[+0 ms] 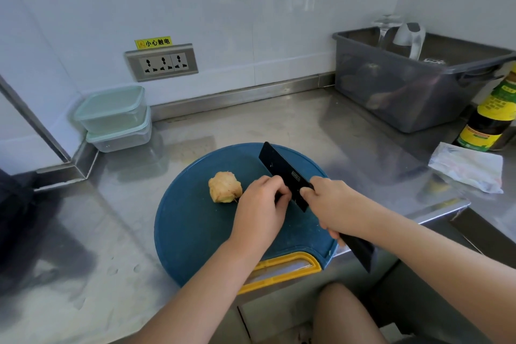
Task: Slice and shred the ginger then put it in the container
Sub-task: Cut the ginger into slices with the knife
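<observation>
- Ginger [225, 187] — pale knobbly lump on the blue board [190, 232], just to the L of the left hand [259, 204], apart from its knuckles. Roundish; no clear long axis from this view.
- Left hand: knuckles up, fingers curled down tight against the flat of the knife [284, 173] blade. What's under the fingertips is hidden, so can't tell if it pins a piece or nothing.
- Right hand [332, 209]: wrapped round the knife handle, thumb & forefinger up at the blade's heel. Blade runs away from it, up and to the L, edge down near the board.
- Key relation — lump lies on the far side of the left hand from the blade, so the left hand is the nearer one. It prob. has to draw the lump in toward the blade before it gets sliced.
- Containers [114, 117]: two stacked tubs w/ lids on, well beyond the left hand, up and to its L by the wall.
</observation>
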A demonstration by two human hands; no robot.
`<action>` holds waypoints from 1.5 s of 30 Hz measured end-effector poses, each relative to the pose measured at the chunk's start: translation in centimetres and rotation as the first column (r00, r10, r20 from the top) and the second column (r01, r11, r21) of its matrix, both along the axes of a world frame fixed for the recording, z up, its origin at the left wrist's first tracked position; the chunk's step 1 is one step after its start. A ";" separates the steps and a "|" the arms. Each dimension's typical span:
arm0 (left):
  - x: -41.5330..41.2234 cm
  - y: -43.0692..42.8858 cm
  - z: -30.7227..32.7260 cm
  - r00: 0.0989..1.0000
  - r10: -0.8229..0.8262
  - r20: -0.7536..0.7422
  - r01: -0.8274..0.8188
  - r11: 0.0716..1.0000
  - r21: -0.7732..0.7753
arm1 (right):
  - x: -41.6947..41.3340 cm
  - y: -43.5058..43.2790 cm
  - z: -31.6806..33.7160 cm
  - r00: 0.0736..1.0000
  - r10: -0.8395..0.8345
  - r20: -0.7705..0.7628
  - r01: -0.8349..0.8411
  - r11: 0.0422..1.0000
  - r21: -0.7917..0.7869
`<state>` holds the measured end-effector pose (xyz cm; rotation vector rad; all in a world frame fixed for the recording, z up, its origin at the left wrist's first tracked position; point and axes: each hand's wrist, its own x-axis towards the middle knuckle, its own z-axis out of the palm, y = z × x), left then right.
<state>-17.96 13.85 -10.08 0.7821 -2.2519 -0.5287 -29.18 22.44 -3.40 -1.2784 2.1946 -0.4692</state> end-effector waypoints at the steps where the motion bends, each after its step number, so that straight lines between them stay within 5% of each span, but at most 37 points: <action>1: 0.0 0.0 0.0 1.000 0.002 0.004 -0.002 1.000 0.002 | -0.2 0.4 0.0 0.999 -0.020 0.033 0.020 1.000 -0.006; 11: 0.0 0.1 0.3 0.999 0.031 -0.031 -0.027 0.993 0.118 | -0.8 0.4 0.1 0.980 -0.054 0.190 0.054 0.999 0.004; 25: 0.9 -0.4 0.3 0.999 0.017 -0.036 -0.013 0.994 0.105 | -0.5 0.3 0.3 0.985 0.133 -0.114 -0.134 0.991 0.004; 35: 1.0 -0.4 0.6 0.998 0.034 -0.056 -0.018 0.962 0.271 | -0.4 0.8 1.3 0.988 0.151 -0.018 -0.151 0.988 0.016; 45: 1.0 -0.4 0.5 0.999 0.015 -0.030 -0.008 0.975 0.224 | -0.4 1.0 1.0 0.990 0.125 -0.070 -0.126 0.992 -0.012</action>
